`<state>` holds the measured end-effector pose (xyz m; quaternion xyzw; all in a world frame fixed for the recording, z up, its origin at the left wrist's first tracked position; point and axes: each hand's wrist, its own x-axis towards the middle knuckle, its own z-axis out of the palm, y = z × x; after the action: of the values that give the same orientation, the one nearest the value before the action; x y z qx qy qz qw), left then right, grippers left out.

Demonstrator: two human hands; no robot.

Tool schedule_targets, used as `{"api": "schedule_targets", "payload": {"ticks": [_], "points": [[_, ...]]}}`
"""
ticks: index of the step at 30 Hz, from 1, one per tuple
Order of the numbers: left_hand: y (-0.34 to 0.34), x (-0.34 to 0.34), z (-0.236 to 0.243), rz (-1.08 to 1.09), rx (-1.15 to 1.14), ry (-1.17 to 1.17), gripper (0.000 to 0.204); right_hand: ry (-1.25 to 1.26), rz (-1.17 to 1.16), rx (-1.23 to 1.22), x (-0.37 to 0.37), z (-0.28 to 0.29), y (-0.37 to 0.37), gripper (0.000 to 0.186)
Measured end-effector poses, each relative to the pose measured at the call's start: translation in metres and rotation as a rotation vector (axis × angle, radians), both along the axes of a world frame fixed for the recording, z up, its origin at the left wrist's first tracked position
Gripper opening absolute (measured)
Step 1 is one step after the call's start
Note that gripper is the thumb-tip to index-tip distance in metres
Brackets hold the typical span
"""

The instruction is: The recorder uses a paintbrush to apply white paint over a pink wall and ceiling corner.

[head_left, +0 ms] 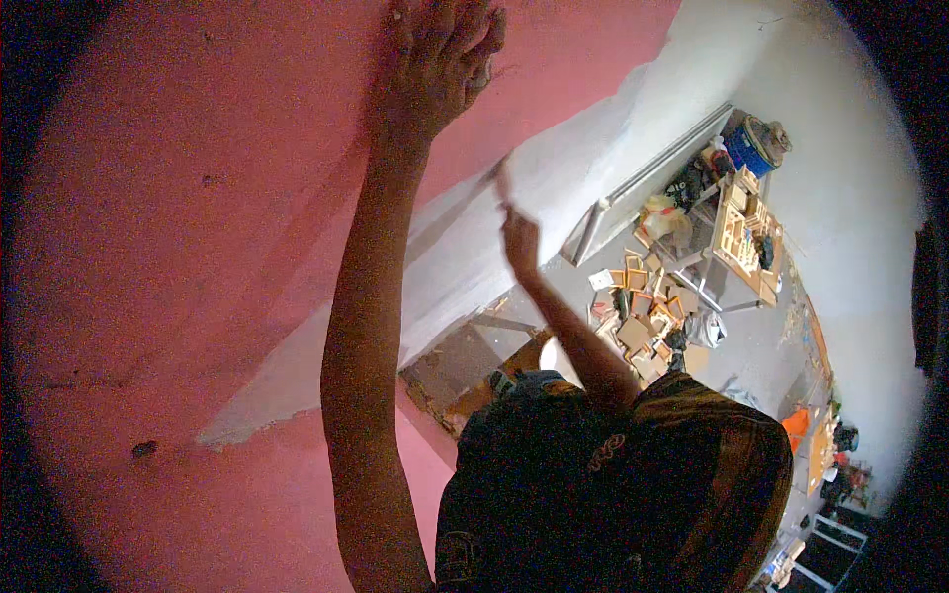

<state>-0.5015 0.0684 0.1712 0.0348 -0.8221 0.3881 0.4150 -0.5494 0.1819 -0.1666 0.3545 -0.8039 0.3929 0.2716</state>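
My left arm reaches up along a pink wall (198,267). My left hand (440,64) lies against the paint near the top edge, fingers spread and slightly bent, some fingertips close to the frame's edge. Lower and to the right, my right hand (521,240) is closed round a slim, pale hand tool (505,186). Its tip is near the ragged border between the pink paint and a long white patch (563,178). The tool is blurred, so its kind cannot be made out.
Below lies a heap of wooden pieces and small boxes (643,316) on a grey floor. Beyond it stand a work table (746,237) with wooden parts, a blue tub (756,148) and bags (664,219). A metal frame (588,232) leans by the wall.
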Motion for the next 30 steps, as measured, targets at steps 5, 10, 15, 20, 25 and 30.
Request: {"api": "schedule_targets", "payload": {"ticks": [5,10,15,20,25,30], "points": [[-0.012,0.016,-0.002,0.036,0.000,-0.017,0.054,-0.888,0.810,0.342,0.147,0.086,-0.009,0.021],[-0.003,-0.001,0.002,-0.037,-0.015,0.045,0.056,-0.504,0.877,0.040,0.121,0.066,-0.017,0.025],[-0.013,0.010,0.000,-0.011,0.019,-0.030,0.054,-1.264,0.709,0.131,0.013,0.088,0.019,0.022],[-0.004,-0.003,0.004,-0.063,0.076,-0.051,0.053,-1.424,0.631,-0.360,-0.075,0.053,0.076,0.022],[-0.010,-0.002,-0.002,-0.058,0.016,0.021,0.051,-1.552,0.835,-1.117,-0.108,0.038,0.091,0.039],[-0.005,-0.002,0.001,0.001,-0.020,0.020,0.051,-1.558,0.442,-0.904,-0.051,0.081,0.056,0.035]]}}
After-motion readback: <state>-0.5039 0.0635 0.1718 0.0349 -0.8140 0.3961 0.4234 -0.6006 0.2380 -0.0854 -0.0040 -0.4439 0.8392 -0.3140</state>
